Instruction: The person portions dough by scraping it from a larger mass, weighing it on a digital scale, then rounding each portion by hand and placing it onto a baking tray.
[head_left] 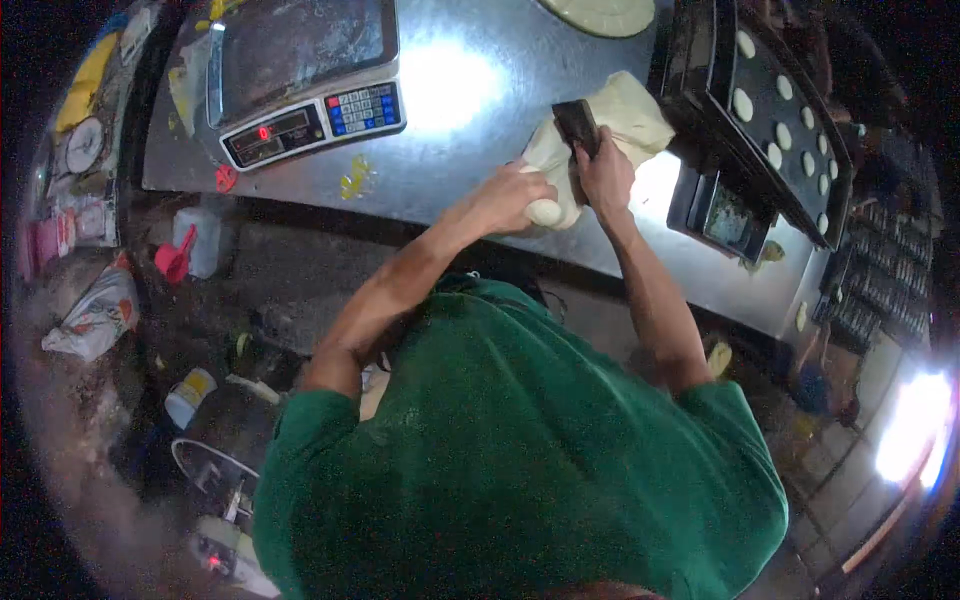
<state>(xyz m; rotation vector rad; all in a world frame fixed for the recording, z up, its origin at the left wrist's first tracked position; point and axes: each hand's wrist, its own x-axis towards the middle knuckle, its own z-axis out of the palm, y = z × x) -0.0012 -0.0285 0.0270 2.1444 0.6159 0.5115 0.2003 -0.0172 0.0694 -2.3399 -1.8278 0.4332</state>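
Observation:
A large pale mass of dough (630, 110) lies on the metal table, stretching toward my left hand (515, 198). The fingers of that hand are wrapped round the near end of the dough, and a smooth rounded lump bulges out beside them. My right hand (606, 180) is closed on a dark, flat dough scraper (575, 127), held over the dough just right of my left hand. The scraper's lower edge is partly hidden by my fingers.
A digital scale (300, 70) showing a red digit stands at the left of the table (480, 130). On the right, a black tray (765, 75) carries several dough pieces, with a smaller dark pan (725, 215) below it. A round pale disc (605, 12) lies at the far edge.

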